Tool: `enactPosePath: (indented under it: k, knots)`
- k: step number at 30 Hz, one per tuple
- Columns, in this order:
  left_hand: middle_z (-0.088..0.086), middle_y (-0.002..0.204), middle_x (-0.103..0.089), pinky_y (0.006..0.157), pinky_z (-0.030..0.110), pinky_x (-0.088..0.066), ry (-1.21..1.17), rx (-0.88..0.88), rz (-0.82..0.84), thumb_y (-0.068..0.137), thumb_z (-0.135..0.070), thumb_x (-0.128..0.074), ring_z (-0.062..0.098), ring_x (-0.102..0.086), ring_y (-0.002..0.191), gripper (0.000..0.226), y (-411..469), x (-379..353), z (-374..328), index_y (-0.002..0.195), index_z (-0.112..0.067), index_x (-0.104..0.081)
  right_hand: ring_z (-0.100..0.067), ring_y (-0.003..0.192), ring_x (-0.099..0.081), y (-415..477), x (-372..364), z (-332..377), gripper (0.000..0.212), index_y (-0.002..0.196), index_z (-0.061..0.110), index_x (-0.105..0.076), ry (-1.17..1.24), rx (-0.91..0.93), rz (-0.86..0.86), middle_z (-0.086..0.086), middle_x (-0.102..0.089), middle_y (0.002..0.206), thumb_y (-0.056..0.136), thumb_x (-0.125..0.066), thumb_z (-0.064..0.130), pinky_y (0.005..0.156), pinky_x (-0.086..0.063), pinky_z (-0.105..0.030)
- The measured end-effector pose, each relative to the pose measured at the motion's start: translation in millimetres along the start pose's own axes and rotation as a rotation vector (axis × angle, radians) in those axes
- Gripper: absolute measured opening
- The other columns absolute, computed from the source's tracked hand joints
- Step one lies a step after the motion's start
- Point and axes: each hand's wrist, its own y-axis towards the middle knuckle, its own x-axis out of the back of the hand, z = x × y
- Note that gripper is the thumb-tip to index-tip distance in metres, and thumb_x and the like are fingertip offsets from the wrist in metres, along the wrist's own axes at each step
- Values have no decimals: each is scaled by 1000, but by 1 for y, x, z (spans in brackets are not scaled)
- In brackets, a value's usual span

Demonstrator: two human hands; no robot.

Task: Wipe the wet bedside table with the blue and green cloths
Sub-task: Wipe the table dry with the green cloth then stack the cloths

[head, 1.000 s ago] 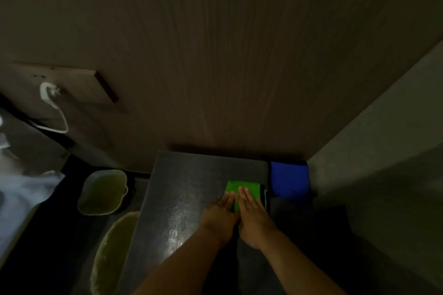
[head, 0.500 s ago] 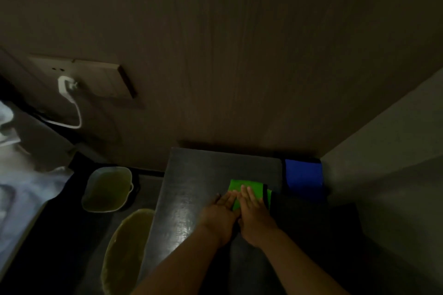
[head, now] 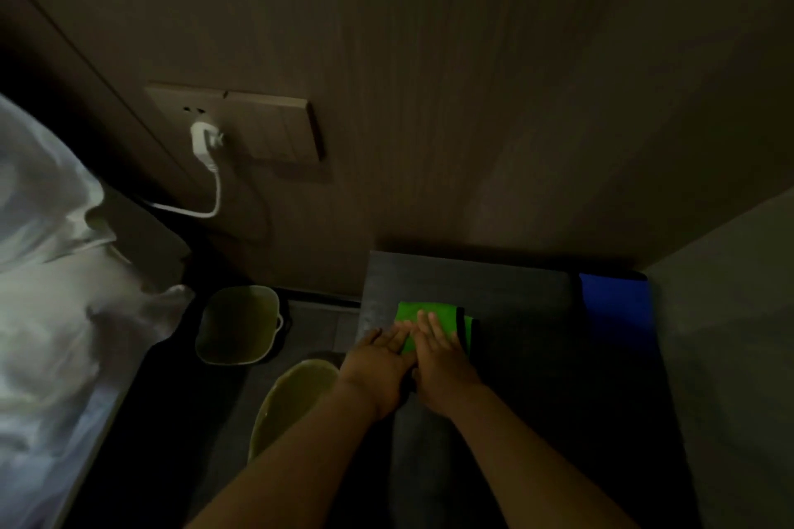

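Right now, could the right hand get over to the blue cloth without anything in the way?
Probably yes. The right hand lies flat on the green cloth, and only bare table shows between it and the blue cloth by the wall.

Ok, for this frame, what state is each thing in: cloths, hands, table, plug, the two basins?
green cloth: folded flat, under both hands
blue cloth: lying untouched at far right corner
left hand: flat, pressing
right hand: flat, pressing
bedside table: wetness unclear
plug: in socket
basins: upright on floor

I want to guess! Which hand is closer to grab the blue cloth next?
Right. The right hand lies on the green cloth on the side nearer the blue cloth; the left hand is farther away, by the table's left edge.
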Motion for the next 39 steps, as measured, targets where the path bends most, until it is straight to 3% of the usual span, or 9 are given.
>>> enactPosePath:
  k: [16, 19, 21, 23, 27, 30, 32, 34, 39]
  knots:
    - [10, 161, -9, 121, 34, -5, 7, -38, 21, 93, -34, -46, 24, -10, 149, 66, -20, 5, 51, 151, -21, -18, -21, 148, 12, 24, -17, 47, 66, 151, 13, -1, 94, -58, -33, -6, 9, 161, 97, -38, 18, 118, 8, -40]
    - [16, 150, -38, 113, 41, -32, 43, -70, -14, 85, -37, -44, 30, -42, 137, 59, -21, 9, 52, 141, -18, -44, -19, 148, 13, 25, -20, 49, 66, 151, 15, 0, 102, -80, -47, -4, 10, 161, 97, -37, 19, 118, 10, -39]
    - [13, 119, -68, 85, 38, -55, 37, -60, -10, 70, -44, -40, 26, -69, 105, 59, -20, 3, 57, 115, -19, -69, -19, 148, 14, 25, -23, 49, 67, 151, 15, 1, 93, -81, -57, -4, 10, 161, 98, -38, 20, 118, 10, -39]
    - [10, 108, -74, 75, 36, -58, 68, -88, -15, 65, -46, -39, 23, -73, 94, 61, -20, -3, 59, 107, -18, -73, -19, 148, 13, 25, -24, 49, 67, 151, 16, 0, 95, -79, -73, -3, 9, 161, 97, -39, 21, 118, 10, -39]
    - [12, 105, -74, 73, 34, -59, 83, -93, -5, 57, -46, -55, 26, -74, 92, 60, -20, -2, 56, 106, -15, -74, -18, 148, 11, 22, -23, 48, 67, 152, 15, -2, 99, -71, -75, -2, 8, 161, 96, -39, 20, 118, 9, -38]
    - [22, 130, -59, 96, 42, -49, 25, -73, -27, 68, -42, -53, 34, -61, 117, 67, -24, 2, 50, 126, -10, -61, -17, 148, 11, 22, -23, 47, 69, 152, 15, 0, 82, -72, -56, -2, 10, 161, 96, -41, 20, 118, 8, -37]
    - [19, 155, -25, 118, 38, -20, -30, -50, -9, 86, -34, -48, 33, -27, 144, 68, -29, 2, 46, 147, -11, -31, -16, 148, 12, 20, -23, 46, 72, 151, 15, 2, 64, -60, -31, -2, 11, 161, 95, -43, 19, 118, 8, -36]
    - [15, 160, -10, 121, 34, -8, -46, -14, -2, 92, -28, -49, 28, -11, 149, 70, -32, -5, 44, 151, -13, -16, -16, 148, 12, 16, -26, 44, 73, 151, 15, 2, 54, -42, -24, -3, 11, 161, 95, -43, 19, 118, 9, -35]
    - [10, 161, -3, 121, 31, -7, -2, 26, -2, 94, -31, -45, 23, -4, 150, 71, -47, -23, 27, 153, -17, -8, -15, 148, 14, -1, -36, 43, 78, 151, 15, 4, 22, -6, 4, 0, 13, 160, 93, -47, 18, 118, 9, -35]
